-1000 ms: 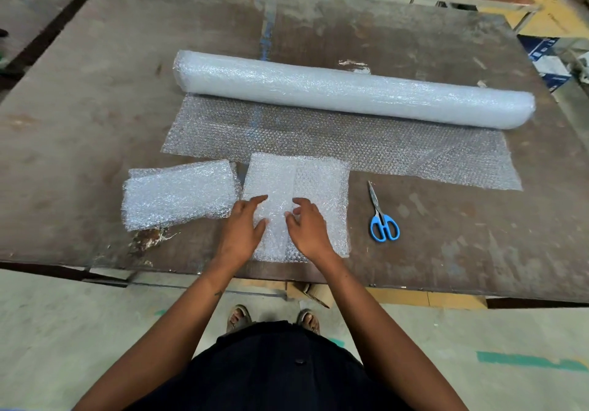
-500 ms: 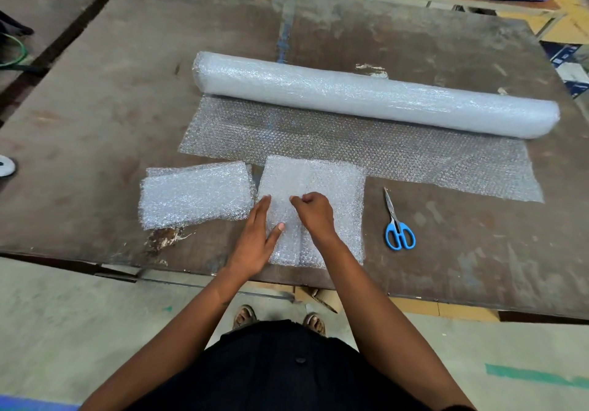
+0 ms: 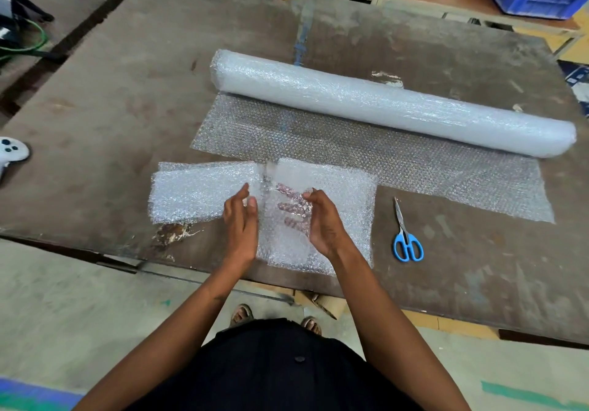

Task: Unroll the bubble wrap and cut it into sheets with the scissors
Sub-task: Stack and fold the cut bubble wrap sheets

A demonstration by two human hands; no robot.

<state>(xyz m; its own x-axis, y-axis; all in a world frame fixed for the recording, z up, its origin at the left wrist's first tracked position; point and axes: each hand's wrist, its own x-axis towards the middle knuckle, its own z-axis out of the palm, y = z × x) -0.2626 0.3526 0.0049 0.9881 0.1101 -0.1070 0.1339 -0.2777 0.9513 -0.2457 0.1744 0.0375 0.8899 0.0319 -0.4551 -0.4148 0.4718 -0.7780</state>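
Both hands lift the near cut sheet (image 3: 344,206) off the tabletop (image 3: 111,98): the right hand (image 3: 325,222) grasps it with fingers (image 3: 291,205) behind the film, the left hand (image 3: 240,219) pinching its left edge. The scissors (image 3: 406,235) lie at 3 o'clock, the bubble wrap roll (image 3: 382,101) at 12.
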